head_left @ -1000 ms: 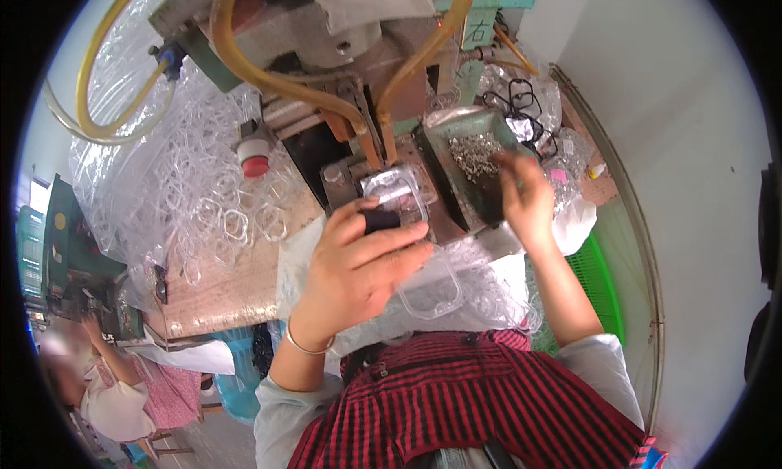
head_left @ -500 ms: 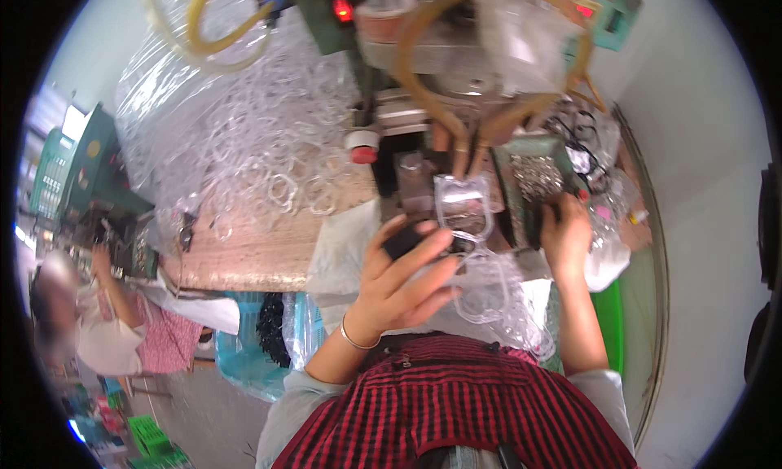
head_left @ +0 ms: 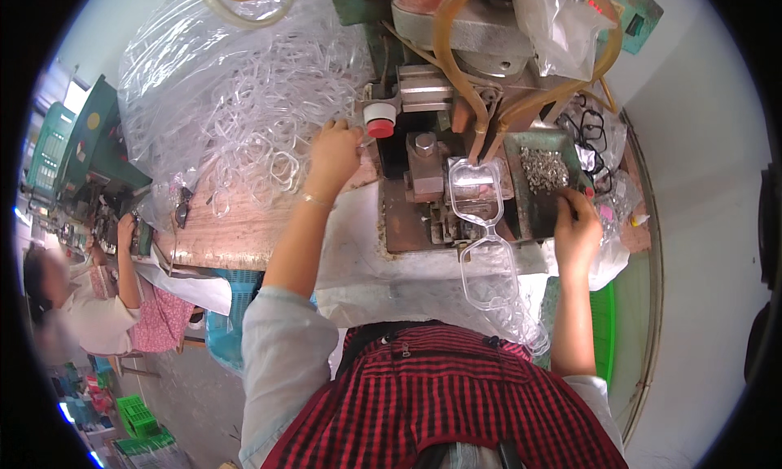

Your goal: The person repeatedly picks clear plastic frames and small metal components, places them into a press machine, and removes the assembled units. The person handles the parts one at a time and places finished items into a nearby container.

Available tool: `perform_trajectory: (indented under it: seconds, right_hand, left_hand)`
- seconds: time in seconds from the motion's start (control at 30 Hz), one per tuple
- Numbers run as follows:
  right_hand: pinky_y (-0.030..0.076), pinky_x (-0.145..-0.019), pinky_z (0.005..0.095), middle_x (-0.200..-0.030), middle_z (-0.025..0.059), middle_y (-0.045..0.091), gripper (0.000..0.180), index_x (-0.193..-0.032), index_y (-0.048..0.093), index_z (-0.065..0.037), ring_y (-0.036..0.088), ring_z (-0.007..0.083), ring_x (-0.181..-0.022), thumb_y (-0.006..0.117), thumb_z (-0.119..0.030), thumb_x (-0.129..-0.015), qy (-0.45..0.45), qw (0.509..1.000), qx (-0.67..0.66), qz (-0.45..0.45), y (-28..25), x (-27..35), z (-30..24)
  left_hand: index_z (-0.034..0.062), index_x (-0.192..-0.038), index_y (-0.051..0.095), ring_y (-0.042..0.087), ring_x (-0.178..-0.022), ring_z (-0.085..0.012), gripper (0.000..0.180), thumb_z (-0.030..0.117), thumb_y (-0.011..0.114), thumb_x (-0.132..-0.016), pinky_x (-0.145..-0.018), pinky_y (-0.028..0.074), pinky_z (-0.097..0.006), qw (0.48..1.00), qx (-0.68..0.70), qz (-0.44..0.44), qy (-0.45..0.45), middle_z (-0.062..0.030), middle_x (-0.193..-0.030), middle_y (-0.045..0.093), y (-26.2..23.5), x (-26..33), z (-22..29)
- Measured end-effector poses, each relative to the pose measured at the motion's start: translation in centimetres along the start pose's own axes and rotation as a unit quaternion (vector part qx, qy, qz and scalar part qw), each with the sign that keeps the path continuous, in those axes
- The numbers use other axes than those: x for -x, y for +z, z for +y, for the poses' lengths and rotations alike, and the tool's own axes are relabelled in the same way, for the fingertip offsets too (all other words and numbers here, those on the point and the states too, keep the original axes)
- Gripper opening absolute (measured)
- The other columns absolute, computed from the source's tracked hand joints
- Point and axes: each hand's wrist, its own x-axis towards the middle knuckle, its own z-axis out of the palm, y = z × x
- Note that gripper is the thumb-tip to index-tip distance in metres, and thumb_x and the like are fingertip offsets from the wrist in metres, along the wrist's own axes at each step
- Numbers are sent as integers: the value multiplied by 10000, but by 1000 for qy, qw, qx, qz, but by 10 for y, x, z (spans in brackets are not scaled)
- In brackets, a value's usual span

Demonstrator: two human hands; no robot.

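A clear plastic goggle frame point(head_left: 481, 225) lies across the metal bed of a bench machine point(head_left: 456, 86), half on it and half hanging toward me. My left hand point(head_left: 334, 155) reaches left of the machine to the heap of clear frames point(head_left: 244, 103), fingers curled at a frame beside a red button point(head_left: 380, 129). My right hand point(head_left: 577, 225) rests at the near edge of a green tray of small metal parts point(head_left: 544, 169), fingers bent down into it. What the fingers pinch is hidden.
Amber hoses point(head_left: 456, 37) loop over the machine. Black frames in a bag point(head_left: 595, 131) lie at the right. A wooden bench top point(head_left: 236, 229) carries the heap. Another person point(head_left: 90, 298) works at a green machine point(head_left: 81, 155) on the left.
My left hand let go of the clear goggle frame, which now rests on the machine bed, and reached left to the heap. My right hand stayed at the parts tray. The view shifted.
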Motion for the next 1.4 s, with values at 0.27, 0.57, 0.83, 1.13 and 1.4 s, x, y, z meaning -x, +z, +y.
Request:
perform_trajectory:
  seconds: [0.27,0.57,0.83,1.13,1.4]
  right_hand:
    - [513,-833,266,-980,68,740,137,-1018,747,-2,666,123,-901,674,-22,-904,99,967,-217,-86,-35,2,-48]
    - [498,-845,238,-902,22,710,291,-1151,687,-15,641,89,-895,705,48,-867,24,886,-452,-106,25,-23,-115]
    - [504,-834,224,-945,13,702,414,-1265,612,-15,637,86,-889,726,57,-873,85,772,-611,-152,33,-21,-127]
    - [509,-901,287,-982,53,750,140,-1020,776,-46,672,145,-944,742,-35,-885,61,950,-306,-16,9,-27,-50]
    - [514,-901,304,-965,68,738,350,-1201,632,-18,679,155,-977,707,44,-865,-32,879,-466,-97,22,-16,-121]
  left_hand:
    - [34,-1183,675,571,-622,-79,266,198,541,-1023,-575,439,-241,862,472,-120,-144,-26,-710,666,-93,25,-44]
    - [-21,-1375,549,433,-657,-35,505,280,661,-985,-557,336,-234,706,655,-169,-209,47,-810,526,-68,58,-59]
    - [35,-1355,582,391,-624,-29,530,155,775,-876,-544,297,-222,868,436,-13,-236,77,-718,463,-147,23,-34]
    - [-6,-1101,525,515,-697,-162,300,265,452,-996,-669,434,-307,718,670,145,120,-147,-843,625,-188,77,111]
    - [57,-982,417,604,-585,-285,332,377,350,-1039,-637,515,-352,644,757,87,70,-228,-680,611,-187,72,134]
